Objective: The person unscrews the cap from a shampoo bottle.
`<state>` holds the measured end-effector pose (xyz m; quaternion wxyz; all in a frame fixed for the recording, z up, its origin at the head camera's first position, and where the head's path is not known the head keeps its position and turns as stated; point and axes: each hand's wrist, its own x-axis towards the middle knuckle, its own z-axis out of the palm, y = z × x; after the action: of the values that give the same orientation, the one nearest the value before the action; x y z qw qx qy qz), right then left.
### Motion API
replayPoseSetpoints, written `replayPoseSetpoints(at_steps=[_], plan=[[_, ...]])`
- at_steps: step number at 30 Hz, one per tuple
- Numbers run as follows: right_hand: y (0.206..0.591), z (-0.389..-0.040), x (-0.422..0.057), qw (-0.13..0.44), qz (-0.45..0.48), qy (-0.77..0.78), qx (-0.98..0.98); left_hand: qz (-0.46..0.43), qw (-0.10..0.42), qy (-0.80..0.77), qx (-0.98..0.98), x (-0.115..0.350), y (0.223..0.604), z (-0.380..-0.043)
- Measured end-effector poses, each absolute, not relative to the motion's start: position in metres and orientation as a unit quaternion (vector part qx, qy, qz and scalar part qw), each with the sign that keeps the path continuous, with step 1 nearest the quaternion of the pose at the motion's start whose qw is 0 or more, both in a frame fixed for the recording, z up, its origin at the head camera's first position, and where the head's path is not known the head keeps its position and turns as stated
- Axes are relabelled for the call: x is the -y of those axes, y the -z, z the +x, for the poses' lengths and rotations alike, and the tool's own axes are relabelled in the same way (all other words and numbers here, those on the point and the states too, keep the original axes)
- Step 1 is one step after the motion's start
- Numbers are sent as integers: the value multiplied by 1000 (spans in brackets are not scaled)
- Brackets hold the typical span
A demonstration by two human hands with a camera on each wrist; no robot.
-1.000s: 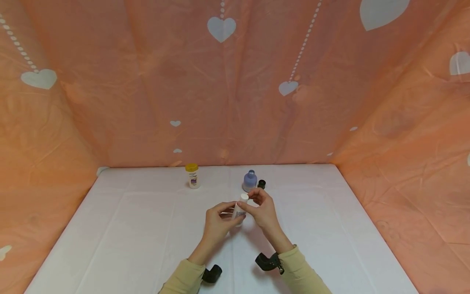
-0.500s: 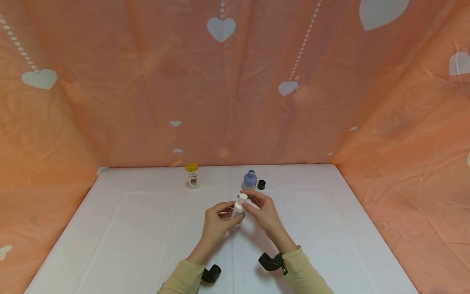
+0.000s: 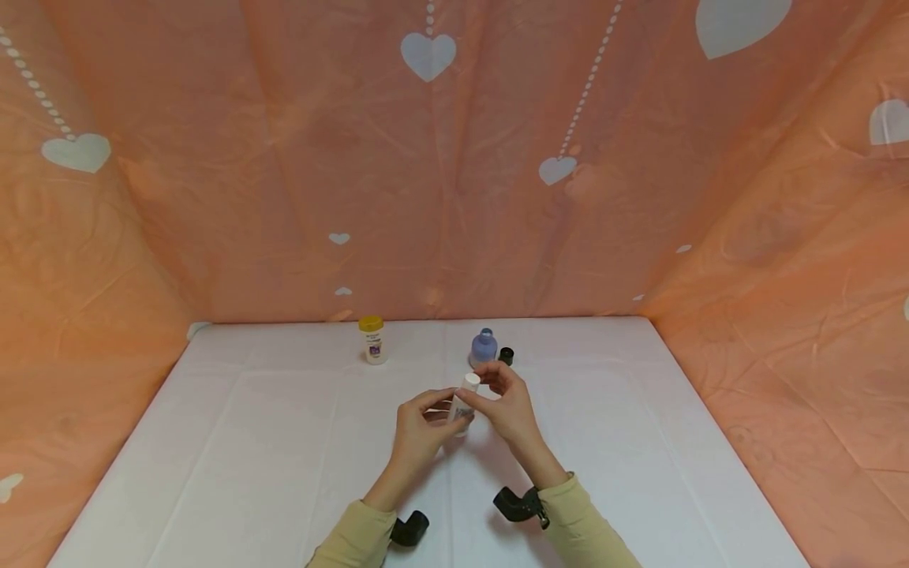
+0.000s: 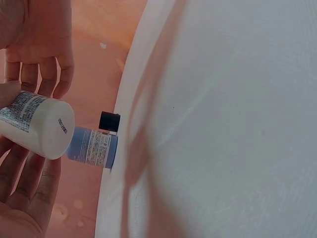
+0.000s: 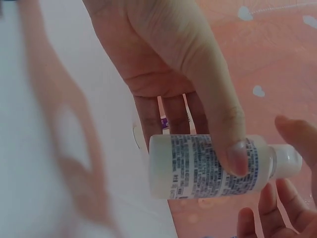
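My left hand [image 3: 419, 426] grips a small white bottle [image 5: 208, 166] by its body, thumb across the printed label. The bottle leans slightly, its white cap [image 3: 471, 381] upward, above the table. In the left wrist view the base of the bottle [image 4: 58, 130] faces the camera. My right hand [image 3: 510, 406] is at the top of the bottle, with thumb and bent fingers round the white cap. Behind the hands stands a blue bottle [image 3: 484, 347] with a black cap [image 3: 506, 355] beside it on the table.
A white bottle with a yellow lid [image 3: 372, 343] stands at the back, left of the hands. The white-covered table [image 3: 270, 457] meets an orange curtain [image 3: 284, 197] with pale hearts along its back and sides. Both wrists carry black cameras.
My right hand turned at the white cap, its wrist swinging right and then back left. My left hand and the bottle stay nearly in place.
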<state>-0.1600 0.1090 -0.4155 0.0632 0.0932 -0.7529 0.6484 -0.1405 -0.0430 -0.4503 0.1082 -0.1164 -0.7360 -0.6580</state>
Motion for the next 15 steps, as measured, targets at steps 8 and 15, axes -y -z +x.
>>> replayPoseSetpoints(at_steps=[8, 15], plan=[[415, -161, -109, 62, 87, -650, 753, -116, 102, 660, 735, 42, 449, -140], [417, -161, -112, 33, 121, -657, 744, -115, 97, 661, 735, 42, 450, -140]])
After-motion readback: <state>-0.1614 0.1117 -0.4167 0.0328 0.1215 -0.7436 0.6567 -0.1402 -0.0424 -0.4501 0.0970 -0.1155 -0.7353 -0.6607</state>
